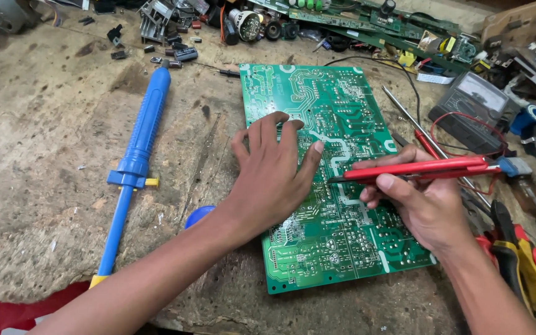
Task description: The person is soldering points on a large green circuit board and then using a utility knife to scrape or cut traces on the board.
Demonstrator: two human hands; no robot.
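A large green circuit board [333, 186] is lying solder side up near the middle of a worn, stained workbench [44, 161], its pale traces and rows of silvery joints facing the camera. The left hand [271, 174] is pressing flat on the board's left half, fingers spread wide and gripping nothing (only the palm and fingertips are bearing down). The right hand [426, 201] is closing around a red-handled tool [420, 169] with a thin dark tip, holding it almost level so the tip is touching the board just beside the left thumb; whether it is a blade or a probe I cannot tell.

Left of the board, well apart from it, a blue desoldering pump [136, 155] is lying lengthwise with a yellow tip at its near end. A small blue round object [198, 215] is peeking out from under the left forearm. Beyond the right hand, a dark meter [473, 108] with red leads is sitting near the board's right edge, and a long metal rod [404, 111] is running past it. Pliers with yellow and red grips [522, 267] are crowding the right wrist. Scrap boards and loose components [367, 22] are piling along the far edge.
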